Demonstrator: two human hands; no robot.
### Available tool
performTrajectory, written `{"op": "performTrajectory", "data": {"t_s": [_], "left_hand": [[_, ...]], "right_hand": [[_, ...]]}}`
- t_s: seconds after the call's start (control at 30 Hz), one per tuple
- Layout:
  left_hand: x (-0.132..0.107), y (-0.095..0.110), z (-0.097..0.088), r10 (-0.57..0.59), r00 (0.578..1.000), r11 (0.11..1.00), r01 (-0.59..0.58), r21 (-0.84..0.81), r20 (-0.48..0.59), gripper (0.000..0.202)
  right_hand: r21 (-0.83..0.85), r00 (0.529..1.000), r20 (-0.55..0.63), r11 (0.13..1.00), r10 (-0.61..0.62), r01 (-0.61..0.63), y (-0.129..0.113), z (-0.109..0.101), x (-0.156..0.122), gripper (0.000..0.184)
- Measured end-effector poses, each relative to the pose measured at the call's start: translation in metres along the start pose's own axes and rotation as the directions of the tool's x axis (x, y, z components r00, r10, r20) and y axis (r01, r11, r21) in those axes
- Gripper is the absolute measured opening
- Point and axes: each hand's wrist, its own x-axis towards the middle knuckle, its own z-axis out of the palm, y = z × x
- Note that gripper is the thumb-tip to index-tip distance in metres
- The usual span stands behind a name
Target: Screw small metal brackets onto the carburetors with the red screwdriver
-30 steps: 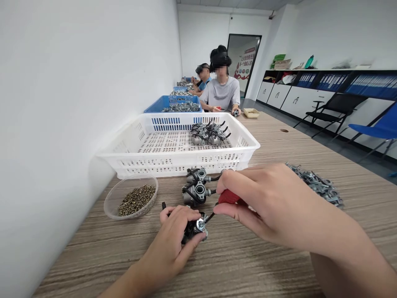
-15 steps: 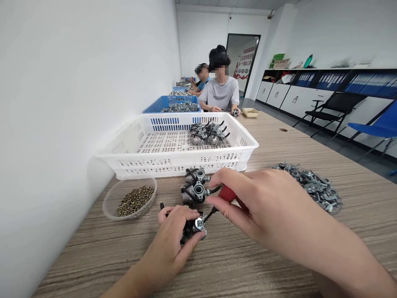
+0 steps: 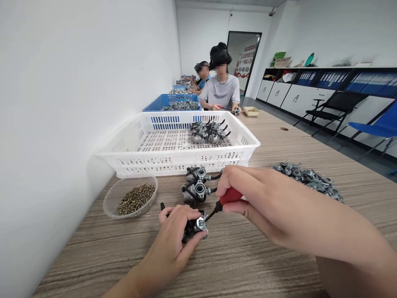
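My left hand (image 3: pixel 173 242) is closed around a small grey and black carburetor (image 3: pixel 196 229), pressing it against the wooden table (image 3: pixel 248 265). My right hand (image 3: pixel 263 198) grips a red-handled screwdriver (image 3: pixel 228 198). Its dark tip rests on the metal top of the carburetor. Two more carburetors (image 3: pixel 197 187) with black hoses lie just beyond, between my hands and the white basket (image 3: pixel 173 159).
A clear bowl of small screws (image 3: pixel 132 200) sits at the left by the wall. A heap of metal plates (image 3: pixel 307 179) lies at the right. The white basket holds several carburetors (image 3: pixel 208 132); a blue basket (image 3: pixel 173 103) is behind it. Two people sit farther along the table.
My right hand has twisted slightly on the screwdriver handle, with the tip staying on the carburetor. My left hand has kept its hold in place.
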Motion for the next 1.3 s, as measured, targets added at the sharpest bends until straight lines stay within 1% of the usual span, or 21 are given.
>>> {"op": "performTrajectory", "data": {"t_s": [0.07,0.17,0.23,0.3,0.4,0.47,0.6,0.67,0.77,0.97,1.13,1.3], "left_hand": [[0.0,0.001,0.001,-0.009,1.0,1.0,0.009,-0.009,-0.013,0.032],[0.001,0.003,0.002,-0.023,0.999,1.0,0.023,-0.018,-0.026,0.03],[0.001,0.004,0.002,-0.034,0.999,0.999,0.034,-0.023,-0.026,0.026],[0.001,0.005,0.001,-0.038,0.999,0.999,0.037,-0.026,-0.024,0.022],[0.001,0.006,0.0,-0.018,0.999,0.999,0.017,-0.039,-0.033,0.023],[0.001,0.007,0.0,-0.022,0.999,0.998,0.019,-0.064,-0.039,0.022],[0.004,0.008,-0.001,-0.113,0.993,0.986,0.109,-0.124,-0.033,0.02],[0.005,0.009,-0.002,-0.138,0.99,0.982,0.133,-0.136,-0.028,0.019],[0.004,0.009,-0.001,-0.146,0.989,0.98,0.141,-0.138,-0.027,0.017],[0.003,0.01,0.0,-0.189,0.98,0.977,0.182,-0.111,-0.063,0.018],[0.004,0.01,-0.002,-0.213,0.976,0.969,0.204,-0.142,-0.053,0.017],[0.001,0.003,-0.001,-0.19,0.978,0.974,0.177,-0.139,-0.086,0.021]], "right_hand": [[-0.079,1.0,-0.025,0.997,-0.011,0.009,-0.003,0.003,0.001,0.011],[-0.144,0.998,-0.055,0.99,0.004,-0.012,-0.007,0.005,0.001,0.008],[-0.14,0.997,-0.066,0.989,0.03,-0.039,-0.009,0.007,0.0,0.008],[-0.134,0.995,-0.073,0.988,0.062,-0.072,-0.01,0.009,-0.002,0.015],[-0.154,0.994,-0.076,0.984,0.079,-0.09,-0.014,0.012,-0.003,0.025],[-0.155,0.993,-0.085,0.983,0.083,-0.096,-0.017,0.013,-0.002,0.024],[-0.111,0.986,-0.124,0.985,0.116,-0.13,-0.02,0.015,-0.001,0.02],[-0.106,0.985,-0.129,0.986,0.115,-0.129,-0.022,0.016,-0.001,0.02],[-0.13,0.985,-0.146,0.985,0.094,-0.113,-0.022,0.018,-0.001,0.022],[-0.159,0.976,-0.199,0.98,0.087,-0.12,-0.022,0.022,0.002,0.024],[-0.063,0.98,-0.169,0.991,0.105,-0.117,-0.023,0.02,0.003,0.023],[-0.008,0.989,-0.108,0.994,0.105,-0.106,-0.007,0.01,0.003,0.015]]}}
